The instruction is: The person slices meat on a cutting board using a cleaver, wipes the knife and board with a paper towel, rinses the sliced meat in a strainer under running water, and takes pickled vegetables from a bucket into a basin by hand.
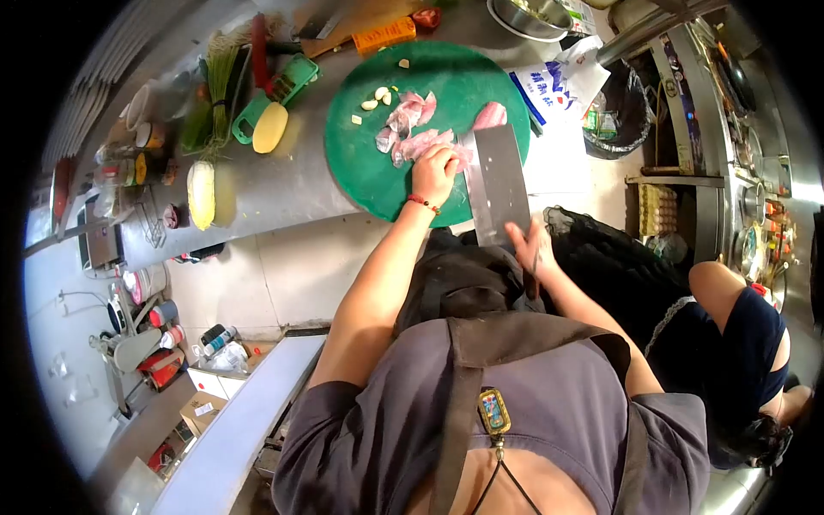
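Note:
On a round green cutting board [352, 150] lies pale pink fish fillet [418, 148], partly cut into slices. The curled fingers of my left hand [435, 174] press down on it, with a red bead bracelet at the wrist. My right hand [532, 246] grips a broad cleaver [500, 184] at its handle end. The blade is right of my left fingertips, and its left edge is against the fillet. Beyond the blade a separate fillet piece [490, 115] lies on the board. Peeled garlic cloves [375, 99] sit near the slices.
Left on the steel counter [296, 176] are a peeled potato [269, 128], a green grater [296, 79], a pale yellow vegetable [202, 195] and scallions [221, 77]. A metal bowl [536, 15] stands at the back. A black-lined bin [627, 112] is to the right. Another person [730, 352] sits close by on the right.

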`<state>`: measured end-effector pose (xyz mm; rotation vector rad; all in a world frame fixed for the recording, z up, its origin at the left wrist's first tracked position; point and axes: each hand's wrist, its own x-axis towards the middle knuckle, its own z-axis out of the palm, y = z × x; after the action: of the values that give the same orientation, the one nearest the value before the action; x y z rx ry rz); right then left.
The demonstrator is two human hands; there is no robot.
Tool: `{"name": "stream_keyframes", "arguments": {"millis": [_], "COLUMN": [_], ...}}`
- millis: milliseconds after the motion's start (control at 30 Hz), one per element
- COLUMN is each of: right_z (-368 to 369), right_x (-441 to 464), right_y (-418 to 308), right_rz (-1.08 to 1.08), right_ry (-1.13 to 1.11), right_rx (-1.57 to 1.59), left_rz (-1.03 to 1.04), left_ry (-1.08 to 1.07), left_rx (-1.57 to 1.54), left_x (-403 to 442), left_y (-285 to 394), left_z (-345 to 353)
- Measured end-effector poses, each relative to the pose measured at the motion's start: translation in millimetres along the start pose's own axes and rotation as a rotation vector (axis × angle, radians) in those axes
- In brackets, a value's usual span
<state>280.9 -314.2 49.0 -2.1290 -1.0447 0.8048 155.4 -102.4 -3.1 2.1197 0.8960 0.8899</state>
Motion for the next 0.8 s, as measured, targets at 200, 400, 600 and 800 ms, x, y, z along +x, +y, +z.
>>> {"name": "stream_keyframes", "arguments": {"millis": [200,400,600,800], "right_z": [24,8,17,18], "right_x": [84,30,59,47], "right_y": [-20,7,-10,2], "right_rz": [0.116,-0.110,-0.023,-0.072], "right_ry": [0.041,-0.054,-0.042,-0.014], "right_rx": [-0.123,0.104,-0.043,-0.063], "left_rz": [-0.102,-0.024,-0.084,-0.044], "left_ry": [-0.086,-0.061,-0.084,-0.065], "left_rx": [-0.154,-0.120,-0.133,-0.040], "left_x": [5,1,5,9], "left_y": [-2,-2,0,0], "left_z": [-6,-4,-7,-6]}}
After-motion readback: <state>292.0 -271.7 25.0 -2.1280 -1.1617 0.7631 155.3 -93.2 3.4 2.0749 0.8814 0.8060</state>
